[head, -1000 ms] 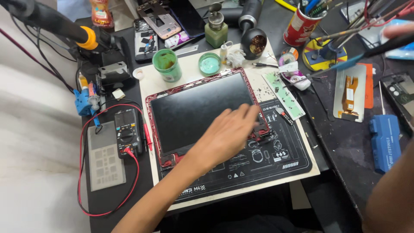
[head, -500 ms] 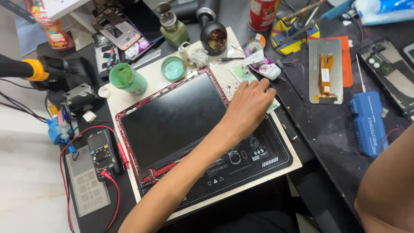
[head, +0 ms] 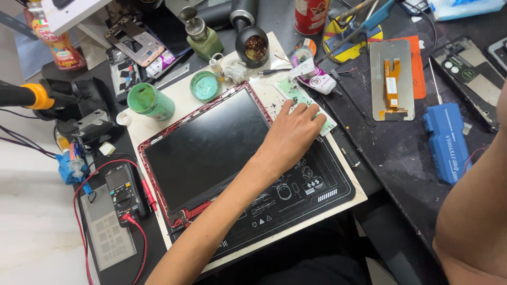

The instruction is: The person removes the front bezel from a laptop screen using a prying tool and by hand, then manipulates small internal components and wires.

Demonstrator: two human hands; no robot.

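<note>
The green circuit board [head: 303, 103] lies on the tabletop [head: 401, 153] at the tablet's [head: 208, 148] two o'clock corner. My left hand [head: 293, 132] rests flat on it, fingers spread slightly, pinching nothing. My right hand is out of view. A multimeter [head: 124, 190] sits at eight o'clock.

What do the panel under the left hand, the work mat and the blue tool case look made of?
Left hand rests on a green circuit board.
Tablet panel: likely glass, dark and glossy, in a red frame.
Work mat: probably silicone, matte black, white printed markings.
Blue tool case: apparently moulded plastic.
</note>
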